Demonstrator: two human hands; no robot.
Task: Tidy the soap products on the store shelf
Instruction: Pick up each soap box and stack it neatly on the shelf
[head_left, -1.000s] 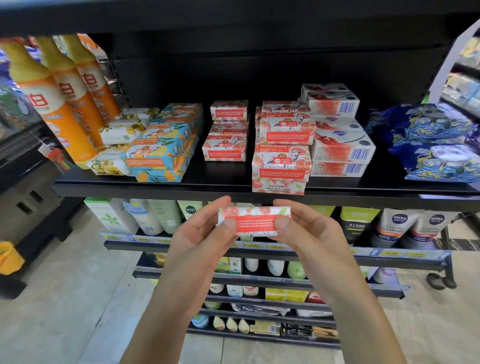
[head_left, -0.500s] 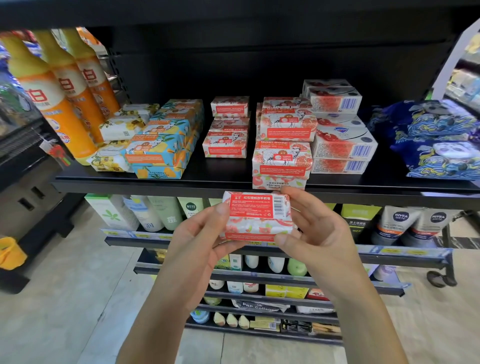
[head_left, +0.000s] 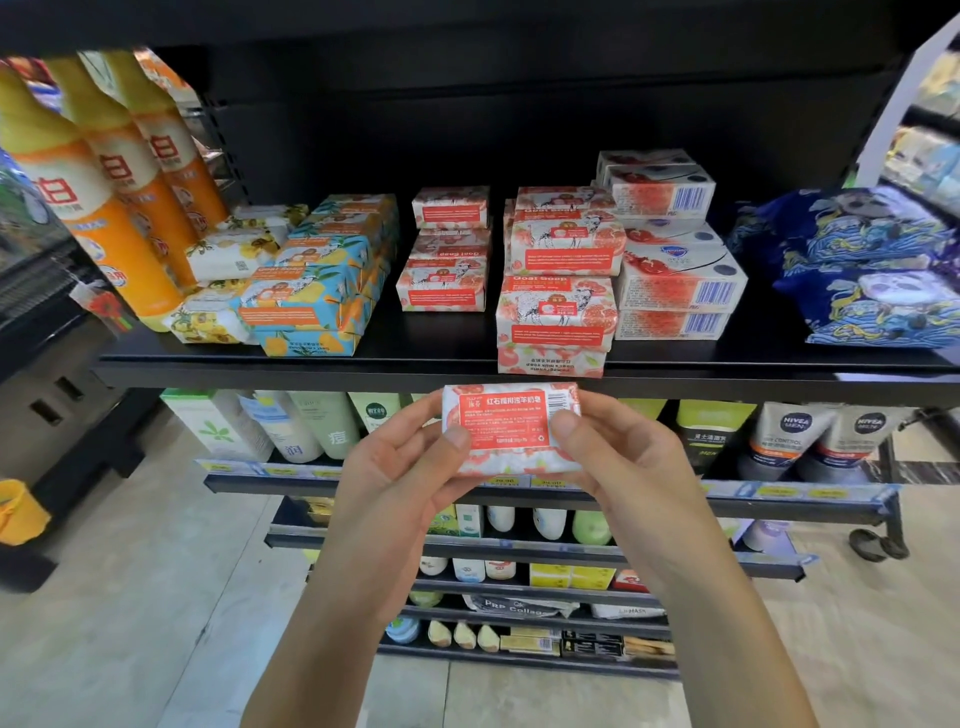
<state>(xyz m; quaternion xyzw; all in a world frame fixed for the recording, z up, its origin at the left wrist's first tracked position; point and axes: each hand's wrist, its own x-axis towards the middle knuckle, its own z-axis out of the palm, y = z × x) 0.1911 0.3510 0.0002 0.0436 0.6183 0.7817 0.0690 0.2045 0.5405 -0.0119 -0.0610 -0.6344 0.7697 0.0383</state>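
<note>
While your left hand (head_left: 400, 467) and right hand (head_left: 628, 462) both pinch the pomegranate soap bar (head_left: 506, 415), thumbs pressed on its red label and fingers (head_left: 618, 420) curled round its ends, it sits just below the front edge of the black shelf (head_left: 311, 371). On that shelf, directly above the bar, stands a stack of matching soaps (head_left: 556, 317).

The fine print on the red label of the white-and-pink wrapped soap bar (head_left: 506, 423), centre frame, is too small to read. The left hand (head_left: 400, 467) and right hand (head_left: 618, 457) cover its side edges. Tall orange-and-yellow plastic bottles (head_left: 104, 208), upper left, are cut off by the frame edge. The yellow price tags (head_left: 503, 481) just below the bar are blurred.
</note>
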